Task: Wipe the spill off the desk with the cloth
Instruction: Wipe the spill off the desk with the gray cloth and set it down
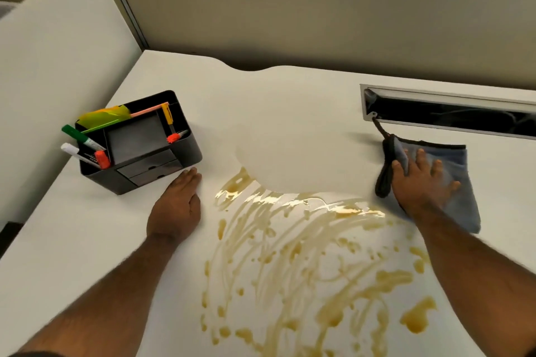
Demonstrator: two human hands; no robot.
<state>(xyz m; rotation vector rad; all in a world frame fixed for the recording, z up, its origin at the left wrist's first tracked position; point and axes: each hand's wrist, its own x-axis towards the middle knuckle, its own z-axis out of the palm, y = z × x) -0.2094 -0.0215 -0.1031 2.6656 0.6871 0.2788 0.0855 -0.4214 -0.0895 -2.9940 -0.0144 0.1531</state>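
A brown, smeared spill [301,264] spreads in streaks and drops over the near middle of the white desk [290,113]. A folded blue cloth [455,182] with a dark edge lies on the desk at the right, just beyond the spill. My right hand [420,182] presses flat on the cloth, fingers spread. My left hand [177,206] rests flat on the bare desk to the left of the spill, holding nothing.
A black desk organiser [145,151] with markers and coloured paper stands at the left, close to my left fingertips. An open cable slot [452,116] runs along the back right, behind the cloth. A partition wall [319,9] rises behind the desk.
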